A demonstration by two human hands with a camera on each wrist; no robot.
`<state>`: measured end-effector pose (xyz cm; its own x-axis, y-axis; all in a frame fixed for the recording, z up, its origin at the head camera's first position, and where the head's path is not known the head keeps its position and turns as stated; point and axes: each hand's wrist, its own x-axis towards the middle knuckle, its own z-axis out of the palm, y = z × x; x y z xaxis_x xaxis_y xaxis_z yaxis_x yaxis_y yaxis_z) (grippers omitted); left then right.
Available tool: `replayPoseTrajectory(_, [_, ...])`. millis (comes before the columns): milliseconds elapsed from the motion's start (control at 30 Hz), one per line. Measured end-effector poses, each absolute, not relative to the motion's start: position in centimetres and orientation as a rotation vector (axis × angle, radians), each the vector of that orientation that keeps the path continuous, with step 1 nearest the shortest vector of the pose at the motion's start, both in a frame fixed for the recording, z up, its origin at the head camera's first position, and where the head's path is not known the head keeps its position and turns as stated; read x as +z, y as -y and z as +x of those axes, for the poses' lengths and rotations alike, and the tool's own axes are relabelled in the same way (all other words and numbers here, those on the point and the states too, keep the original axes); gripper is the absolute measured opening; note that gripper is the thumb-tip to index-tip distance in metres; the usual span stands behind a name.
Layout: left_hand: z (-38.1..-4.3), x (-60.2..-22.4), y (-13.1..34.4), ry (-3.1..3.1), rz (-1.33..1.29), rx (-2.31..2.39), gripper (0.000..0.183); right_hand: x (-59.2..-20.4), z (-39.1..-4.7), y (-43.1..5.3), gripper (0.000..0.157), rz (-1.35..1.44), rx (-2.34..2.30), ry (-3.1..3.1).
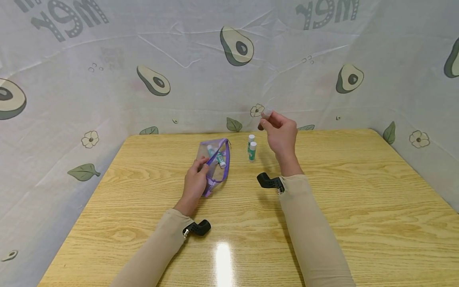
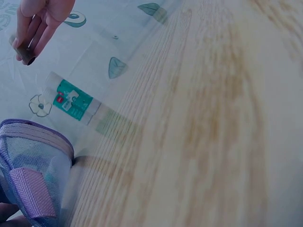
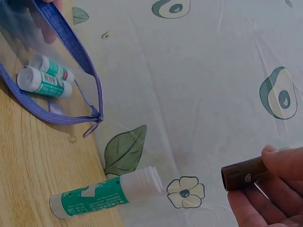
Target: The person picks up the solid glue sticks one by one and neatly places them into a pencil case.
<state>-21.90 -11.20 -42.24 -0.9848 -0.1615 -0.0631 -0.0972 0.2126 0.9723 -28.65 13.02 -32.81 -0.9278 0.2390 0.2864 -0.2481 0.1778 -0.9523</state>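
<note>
My left hand [image 1: 195,181] grips the left side of a see-through mesh zipper pouch [image 1: 227,172] with purple edging, its mouth open to the right. Inside the pouch lie glue sticks [image 3: 45,82] with white caps and green labels. My right hand [image 1: 283,135] is raised above the table's back part and pinches a small brown tube [image 3: 244,174] between thumb and fingers. The tube's lower end looks hollow in the right wrist view; a pale part shows at its top in the head view. Two green-and-white glue sticks [image 1: 252,152] stand upright, close together, between pouch and right hand.
The wood-grain table [image 1: 358,207] runs back to a hanging pale cloth [image 1: 201,91] printed with avocados, leaves and flowers. Black brackets [image 1: 269,181] are fixed at both wrists, over beige sleeves.
</note>
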Motion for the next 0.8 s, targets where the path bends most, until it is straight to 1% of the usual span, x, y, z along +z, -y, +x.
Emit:
replayPoseTrajectory(500, [-21.9,-42.6,11.2,2.398,0.262,-1.92,0.042,-32.8,-28.3,-11.9,0.032,0.093,1.784,2.116])
replayPoseTrajectory(800, [-21.9,-42.7,11.2,2.399,0.253,-1.903,0.042,-33.4,-28.4,-11.0,0.03,0.127,1.769,2.119])
